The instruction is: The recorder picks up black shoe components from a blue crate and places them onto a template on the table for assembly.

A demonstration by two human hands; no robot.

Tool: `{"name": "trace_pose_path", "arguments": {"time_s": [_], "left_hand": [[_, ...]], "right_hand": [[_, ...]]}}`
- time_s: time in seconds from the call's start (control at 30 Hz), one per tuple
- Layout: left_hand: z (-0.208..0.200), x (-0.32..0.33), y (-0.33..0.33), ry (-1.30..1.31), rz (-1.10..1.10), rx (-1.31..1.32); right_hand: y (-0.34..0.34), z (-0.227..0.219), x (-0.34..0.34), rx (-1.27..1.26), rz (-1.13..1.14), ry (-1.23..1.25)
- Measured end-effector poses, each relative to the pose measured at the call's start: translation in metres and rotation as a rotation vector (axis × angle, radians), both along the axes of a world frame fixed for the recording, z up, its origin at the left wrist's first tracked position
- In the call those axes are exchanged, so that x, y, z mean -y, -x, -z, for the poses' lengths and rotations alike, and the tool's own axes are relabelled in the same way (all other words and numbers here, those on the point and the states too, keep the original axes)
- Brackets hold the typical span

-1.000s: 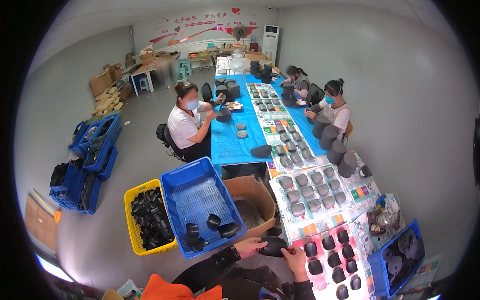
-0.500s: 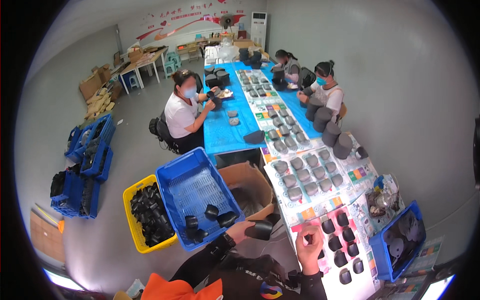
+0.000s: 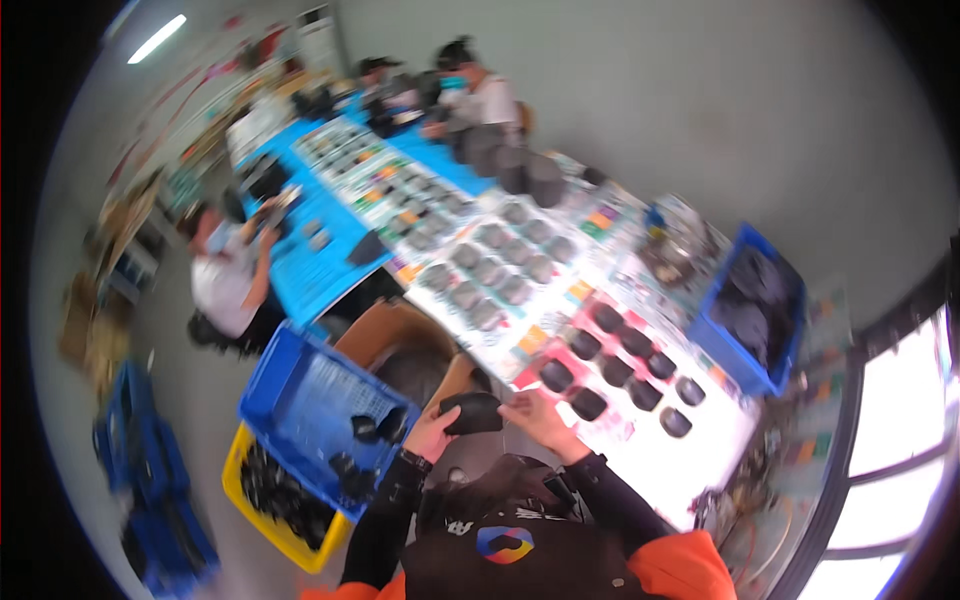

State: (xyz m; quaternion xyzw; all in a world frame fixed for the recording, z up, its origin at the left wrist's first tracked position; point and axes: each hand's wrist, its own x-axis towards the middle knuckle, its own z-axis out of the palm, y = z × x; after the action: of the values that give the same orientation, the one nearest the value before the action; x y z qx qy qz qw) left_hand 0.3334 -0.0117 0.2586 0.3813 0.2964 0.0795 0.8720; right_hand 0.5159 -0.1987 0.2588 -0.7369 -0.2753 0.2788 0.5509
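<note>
A curved black cup-shaped piece (image 3: 474,414) is held in front of my body, its kind too blurred to make out. My left hand (image 3: 428,436) is closed around its left end. At the piece's right end, my right hand (image 3: 545,420) has its fingers pinched together; whether they grip the edge or some small thing is blurred. Just beyond the right hand, several similar black pieces (image 3: 615,371) lie in rows on a pink sheet (image 3: 602,428) on the table. A few more black pieces (image 3: 393,424) rest in a blue crate (image 3: 275,385) at my left.
Under the blue crate is a yellow crate (image 3: 233,468) of black pieces. An open cardboard box (image 3: 365,350) stands by the table. Grey pieces (image 3: 490,272) sit in rows farther along. A blue bin (image 3: 748,372) is at right. One person (image 3: 228,275) sits left; two others sit beyond.
The view has swung to the right. The black piece and my left hand are now in front of my body, and my right hand has come from over the pink sheet to the piece.
</note>
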Motion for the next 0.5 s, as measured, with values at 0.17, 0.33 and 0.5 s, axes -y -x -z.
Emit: {"name": "trace_pose_path", "arguments": {"time_s": [0.17, 0.33, 0.5], "left_hand": [[0.023, 0.051, -0.070, -0.133, 0.269, -0.106], [0.073, 0.096, -0.133, -0.034, 0.517, -0.155], [0.160, 0.160, -0.192, -0.547, 0.727, -0.196]], "right_hand": [[-0.029, 0.046, 0.076, -0.108, 0.022, 0.277], [-0.051, 0.097, 0.205, -0.168, 0.453, 0.291], [-0.054, 0.184, 0.333, -0.141, 0.857, 0.387]]}}
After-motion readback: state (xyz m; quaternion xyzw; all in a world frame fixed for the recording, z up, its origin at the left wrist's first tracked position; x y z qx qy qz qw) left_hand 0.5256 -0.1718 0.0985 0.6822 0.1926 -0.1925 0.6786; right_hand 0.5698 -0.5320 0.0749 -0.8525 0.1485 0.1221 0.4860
